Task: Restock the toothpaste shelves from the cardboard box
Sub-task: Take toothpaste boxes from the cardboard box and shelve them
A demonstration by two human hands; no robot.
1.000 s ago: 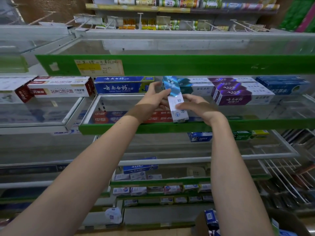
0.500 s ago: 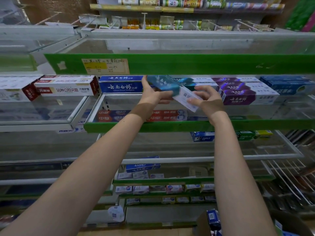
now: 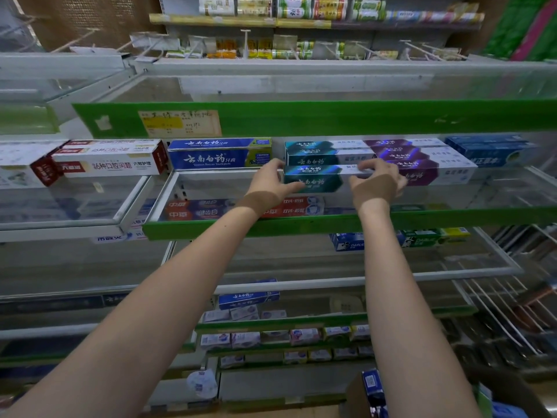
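While lying level w/ the glass shelf [image 3: 301, 203], the teal-and-white cardboard toothpaste carton [image 3: 316, 178] is pinched at each end by curled left hand [image 3: 271, 185] & right hand [image 3: 378, 182].

Two bare forearms are showing from the bottom edge of the view, and no sleeve is covering either one as far back as the frame reaches. The left hand [image 3: 271, 185] is wearing no glove, ring or bracelet that can be made out, and its wrist is carrying no watch or band. The right hand [image 3: 378, 184] is likewise going ungloved, with nothing worn at the wrist. A small dark speck is showing on the left forearm a little below the wrist. The fingers of both hands are looking slightly blurred, so nails and fine detail are not reading clearly.
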